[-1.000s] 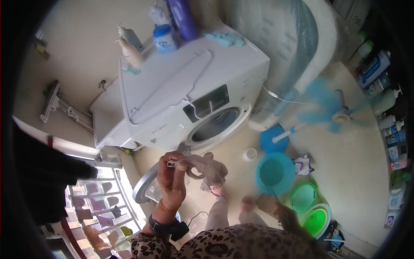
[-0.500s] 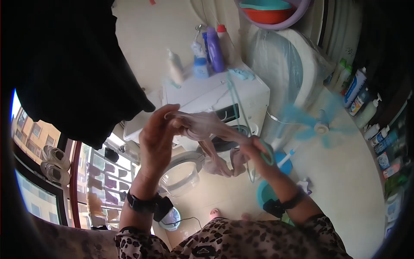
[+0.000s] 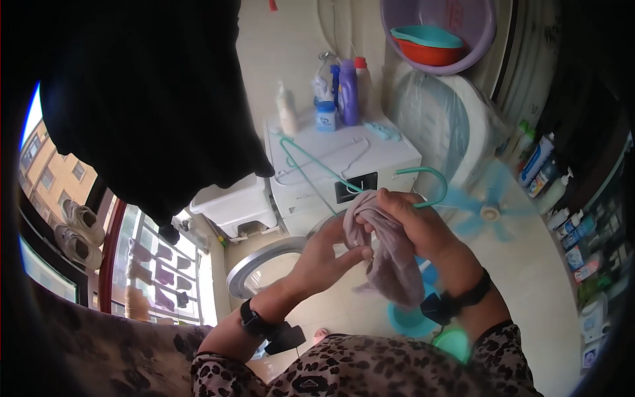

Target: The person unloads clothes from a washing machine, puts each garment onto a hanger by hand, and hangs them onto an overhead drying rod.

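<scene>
Both hands: up at chest level and close together, the left hand [image 3: 324, 261] and the right hand [image 3: 420, 228] meeting over one soft bundle.
Mauve garment: this one [image 3: 398, 272] hangs bunched between the two hands, its lower part dropping below the right hand, in front of the washing machine [image 3: 304, 202].
Right fingers: closed round the cloth at its top, with the green hanger [image 3: 322, 165] caught in the same grasp, hook out to the right.
Left fingers: curled in behind the cloth, thumb held out alongside its edge; cannot tell how tight, the cloth hides the tips.
Machine: front-loading door [image 3: 239, 266] swung wide to the left; purple bottle [image 3: 348, 96], blue-lidded jar [image 3: 325, 118] and pump bottle [image 3: 286, 111] along the far side of its top.
Floor: turquoise basin [image 3: 405, 321] beyond the garment, green basin [image 3: 453, 344] nearer.
Right side: fan [image 3: 489, 213], blue blades a blur.
Left side: black garment [image 3: 165, 99] hanging large.
</scene>
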### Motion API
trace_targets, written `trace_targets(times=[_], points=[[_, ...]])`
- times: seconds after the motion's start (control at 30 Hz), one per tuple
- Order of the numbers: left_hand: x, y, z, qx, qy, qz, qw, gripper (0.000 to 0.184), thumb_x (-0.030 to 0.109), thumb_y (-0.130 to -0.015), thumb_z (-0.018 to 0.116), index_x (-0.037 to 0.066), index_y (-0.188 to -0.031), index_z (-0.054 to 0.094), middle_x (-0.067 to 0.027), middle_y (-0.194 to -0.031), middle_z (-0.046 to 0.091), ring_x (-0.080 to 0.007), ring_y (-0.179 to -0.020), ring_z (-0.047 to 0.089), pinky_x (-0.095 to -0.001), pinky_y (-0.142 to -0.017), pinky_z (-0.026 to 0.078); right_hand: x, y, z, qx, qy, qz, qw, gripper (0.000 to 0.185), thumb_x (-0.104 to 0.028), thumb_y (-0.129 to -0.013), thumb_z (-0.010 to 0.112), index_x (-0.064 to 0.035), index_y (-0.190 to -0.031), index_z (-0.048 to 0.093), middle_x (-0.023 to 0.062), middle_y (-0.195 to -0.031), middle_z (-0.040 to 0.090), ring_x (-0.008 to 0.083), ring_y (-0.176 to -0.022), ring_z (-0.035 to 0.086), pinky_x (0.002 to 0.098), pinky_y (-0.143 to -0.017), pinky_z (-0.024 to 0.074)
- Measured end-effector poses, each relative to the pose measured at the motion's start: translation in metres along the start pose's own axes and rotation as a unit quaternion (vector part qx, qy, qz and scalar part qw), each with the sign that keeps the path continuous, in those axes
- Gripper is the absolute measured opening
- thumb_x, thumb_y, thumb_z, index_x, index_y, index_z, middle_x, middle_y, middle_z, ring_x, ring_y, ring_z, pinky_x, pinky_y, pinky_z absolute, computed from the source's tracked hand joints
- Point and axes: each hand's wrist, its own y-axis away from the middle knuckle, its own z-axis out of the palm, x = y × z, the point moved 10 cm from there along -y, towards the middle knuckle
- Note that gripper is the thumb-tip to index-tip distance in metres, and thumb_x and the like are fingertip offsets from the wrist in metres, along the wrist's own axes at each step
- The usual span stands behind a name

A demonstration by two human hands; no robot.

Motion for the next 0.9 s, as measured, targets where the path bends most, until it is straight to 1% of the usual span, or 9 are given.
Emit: trace_targets(times=[0.07,0.2,0.27,0.33,0.47,0.6,0.73,0.77,0.9], points=[[-0.045,0.000,-0.012,0.041,0.137,-0.058,0.988,0.025,0.013,-0.090,0.057,-0.002,-0.110,0.054,-0.0067,-0.097,0.062,-0.0133,-0.089,0.059,-0.0283,-0.082,0.048,-0.005,0.004,0.007,0.014,0.002,0.021,1.000,0.038,-0.036,-0.094,0.053,0.0001,-0.097,0.064,0.0033,-0.085,0.063,0.0070,-0.078,0.057,0.0211,-0.070,0.0458],[-0.051,0.006,-0.074,0.047,0.317,-0.111,0.941,0.022,0.015,-0.091,0.051,-0.001,-0.103,0.060,-0.0053,-0.085,0.063,-0.0127,-0.076,0.058,-0.0231,-0.070,0.046,-0.028,0.016,-0.008,0.036,0.324,-0.055,0.944,0.027,-0.024,-0.091,0.058,0.0022,-0.095,0.063,0.0021,-0.080,0.061,0.0053,-0.074,0.053,0.0205,-0.066,0.0426],[-0.032,0.006,-0.089,0.074,0.175,-0.075,0.979,0.027,0.020,-0.094,0.048,-0.003,-0.100,0.061,-0.0066,-0.083,0.063,-0.0110,-0.074,0.057,-0.0233,-0.065,0.046,-0.014,0.014,-0.021,0.010,0.381,-0.038,0.924,0.022,-0.019,-0.089,0.059,0.0029,-0.093,0.063,0.0011,-0.077,0.059,0.0050,-0.072,0.051,0.0205,-0.064,0.0409],[-0.014,0.006,-0.093,0.056,0.018,-0.046,0.997,0.030,0.024,-0.095,0.048,-0.003,-0.098,0.062,-0.0067,-0.080,0.063,-0.0103,-0.074,0.057,-0.0234,-0.065,0.046,-0.012,0.014,-0.043,0.117,0.301,-0.074,0.944,0.019,-0.018,-0.090,0.057,0.0008,-0.088,0.061,-0.0011,-0.070,0.055,0.0052,-0.066,0.048,0.0209,-0.060,0.0389],[-0.032,0.010,-0.084,-0.043,-0.057,-0.139,0.988,0.030,0.028,-0.095,0.053,0.001,-0.089,0.064,0.0025,-0.073,0.056,-0.0041,-0.068,0.048,-0.0187,-0.062,0.038,-0.030,0.020,-0.054,0.226,0.177,-0.139,0.948,0.017,-0.021,-0.091,0.055,-0.0047,-0.086,0.057,-0.0028,-0.064,0.049,0.0050,-0.055,0.043,0.0203,-0.050,0.0335],[-0.061,0.023,-0.089,-0.130,-0.163,-0.150,0.966,0.023,0.023,-0.089,0.061,0.000,-0.092,0.064,-0.0014,-0.072,0.060,-0.0077,-0.067,0.057,-0.0238,-0.060,0.047,-0.052,0.024,-0.059,0.250,0.065,-0.155,0.954,0.018,-0.023,-0.093,0.056,-0.0050,-0.088,0.055,-0.0057,-0.059,0.039,0.0024,-0.047,0.034,0.0198,-0.041,0.0231],[-0.080,0.041,-0.093,-0.204,-0.148,-0.204,0.946,0.025,0.021,-0.085,0.064,0.001,-0.101,0.064,-0.0044,-0.078,0.065,-0.0107,-0.067,0.061,-0.0252,-0.062,0.050,-0.065,0.025,-0.061,0.267,0.067,-0.189,0.942,0.020,-0.024,-0.093,0.056,-0.0052,-0.088,0.054,-0.0061,-0.058,0.037,0.0015,-0.047,0.031,0.0199,-0.041,0.0201],[-0.089,0.052,-0.096,-0.200,-0.119,-0.297,0.926,0.027,0.022,-0.085,0.066,0.001,-0.102,0.065,-0.0048,-0.080,0.066,-0.0114,-0.067,0.061,-0.0247,-0.062,0.051,-0.068,0.025,-0.063,0.272,0.066,-0.203,0.938,0.020,-0.025,-0.093,0.056,-0.0052,-0.088,0.055,-0.0061,-0.058,0.037,0.0014,-0.047,0.031,0.0199,-0.041,0.0202],[-0.085,0.060,-0.097,-0.211,-0.037,-0.261,0.941,0.025,0.017,-0.085,0.066,-0.003,-0.101,0.066,-0.0038,-0.080,0.066,-0.0107,-0.070,0.061,-0.0225,-0.062,0.050,-0.074,0.021,-0.062,0.288,0.130,-0.197,0.928,0.022,-0.026,-0.093,0.055,-0.0042,-0.091,0.057,-0.0040,-0.061,0.043,0.0029,-0.049,0.037,0.0189,-0.043,0.0260]])
